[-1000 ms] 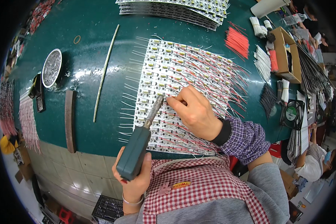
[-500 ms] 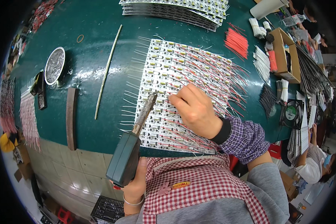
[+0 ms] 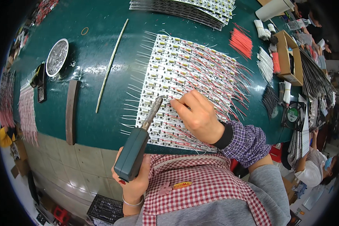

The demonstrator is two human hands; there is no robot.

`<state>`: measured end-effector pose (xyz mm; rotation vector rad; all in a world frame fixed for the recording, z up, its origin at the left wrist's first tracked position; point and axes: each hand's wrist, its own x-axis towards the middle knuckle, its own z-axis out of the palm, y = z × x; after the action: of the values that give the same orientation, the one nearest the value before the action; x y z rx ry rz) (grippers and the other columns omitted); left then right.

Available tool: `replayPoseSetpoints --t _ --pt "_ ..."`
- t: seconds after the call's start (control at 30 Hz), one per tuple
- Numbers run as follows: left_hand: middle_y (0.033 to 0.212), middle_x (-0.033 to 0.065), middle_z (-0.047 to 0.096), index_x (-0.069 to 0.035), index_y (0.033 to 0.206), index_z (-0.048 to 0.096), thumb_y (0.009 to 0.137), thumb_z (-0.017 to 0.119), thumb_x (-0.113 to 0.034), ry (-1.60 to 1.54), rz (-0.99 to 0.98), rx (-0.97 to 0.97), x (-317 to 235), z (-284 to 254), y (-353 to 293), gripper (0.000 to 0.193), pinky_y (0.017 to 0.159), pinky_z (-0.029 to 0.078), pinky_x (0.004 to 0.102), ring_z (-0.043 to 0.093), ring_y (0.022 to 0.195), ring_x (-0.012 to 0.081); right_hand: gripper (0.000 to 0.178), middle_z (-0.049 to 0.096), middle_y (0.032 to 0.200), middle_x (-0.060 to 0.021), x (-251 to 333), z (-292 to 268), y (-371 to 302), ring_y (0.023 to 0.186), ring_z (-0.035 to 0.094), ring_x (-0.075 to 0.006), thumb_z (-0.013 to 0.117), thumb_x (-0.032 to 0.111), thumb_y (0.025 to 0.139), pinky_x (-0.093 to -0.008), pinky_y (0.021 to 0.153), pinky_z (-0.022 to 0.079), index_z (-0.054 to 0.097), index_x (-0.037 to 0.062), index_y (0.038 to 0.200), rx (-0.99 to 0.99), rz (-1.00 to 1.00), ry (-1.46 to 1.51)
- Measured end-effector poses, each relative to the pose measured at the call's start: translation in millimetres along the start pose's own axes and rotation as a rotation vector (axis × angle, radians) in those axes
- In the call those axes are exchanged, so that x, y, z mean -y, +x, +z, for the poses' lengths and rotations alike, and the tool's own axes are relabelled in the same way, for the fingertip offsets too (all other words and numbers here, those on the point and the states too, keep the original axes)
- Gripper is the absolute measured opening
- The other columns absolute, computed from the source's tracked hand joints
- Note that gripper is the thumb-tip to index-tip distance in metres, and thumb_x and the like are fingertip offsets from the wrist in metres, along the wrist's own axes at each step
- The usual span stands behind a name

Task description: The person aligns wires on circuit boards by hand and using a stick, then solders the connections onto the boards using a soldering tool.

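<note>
1 iron (image 3: 131, 155): in L hand (image 3: 140, 180), fingers wrapped round grip
R hand (image 3: 197, 118): fingertips tog., can't tell what's pinched
Board (image 3: 148, 89): flat on tabletop (image 3: 92, 126), ctr
Tip (image 3: 160, 100): prob. best steady, brief, clear of R fingers

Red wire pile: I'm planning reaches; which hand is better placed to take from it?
Probably the right hand: it is nearer the red wire pile, while the left hand grips the soldering iron.
</note>
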<state>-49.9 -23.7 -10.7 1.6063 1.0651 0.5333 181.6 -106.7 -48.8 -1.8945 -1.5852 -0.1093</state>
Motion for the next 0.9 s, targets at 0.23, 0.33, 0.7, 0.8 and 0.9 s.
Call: replayPoseSetpoints --t 0.23,0.33,0.7,0.8,0.9 --pt "0.089 0.0126 0.065 0.008 0.096 0.067 0.076 0.074 0.007 -0.008 0.046 0.060 -6.0 3.4 6.3 0.021 0.063 0.049 0.0289 0.063 0.073 0.0192 0.023 0.052 0.088 -0.0096 1.4 0.4 -2.7 0.082 0.054 -0.0254 0.060 0.002 0.078 -0.0362 0.074 0.048 0.063 -0.0023 0.099 0.067 0.028 -0.006" --pt "0.089 0.0122 0.064 0.008 0.094 0.067 0.076 0.074 0.007 -0.020 0.023 0.072 -5.7 2.5 6.1 0.020 0.062 0.048 0.0292 0.062 0.073 0.0190 0.022 0.052 0.088 -0.0099 0.7 1.2 -2.3 0.082 0.054 -0.0254 0.060 0.002 0.078 -0.0362 0.074 0.048 0.063 -0.0025 0.099 0.071 0.020 -0.006" --pt "0.085 0.0115 0.064 0.008 0.094 0.066 0.077 0.074 0.005 0.069 0.088 0.107 -9.2 0.7 7.9 0.019 0.060 0.048 0.0295 0.062 0.069 0.0197 0.022 0.051 0.087 -0.0099 0.7 1.0 -0.7 0.082 0.054 -0.0250 0.059 0.002 0.077 -0.0349 0.073 0.048 0.063 -0.0027 0.097 0.078 0.012 -0.036" --pt "0.087 0.0123 0.065 0.008 0.095 0.067 0.077 0.075 0.004 0.083 0.063 0.114 -11.4 -1.3 5.8 0.020 0.062 0.050 0.0294 0.064 0.070 0.0197 0.021 0.051 0.086 -0.0099 1.0 1.1 -0.9 0.082 0.053 -0.0250 0.059 0.002 0.076 -0.0349 0.073 0.048 0.063 -0.0028 0.097 0.078 0.011 -0.039" --pt "0.088 0.0133 0.067 0.009 0.097 0.067 0.077 0.075 0.003 0.032 -0.013 0.048 -9.1 -0.8 2.6 0.022 0.064 0.051 0.0298 0.065 0.072 0.0198 0.021 0.051 0.086 -0.0098 1.2 0.7 -0.9 0.082 0.053 -0.0249 0.059 0.002 0.076 -0.0347 0.073 0.048 0.063 -0.0029 0.097 0.087 0.010 -0.044"
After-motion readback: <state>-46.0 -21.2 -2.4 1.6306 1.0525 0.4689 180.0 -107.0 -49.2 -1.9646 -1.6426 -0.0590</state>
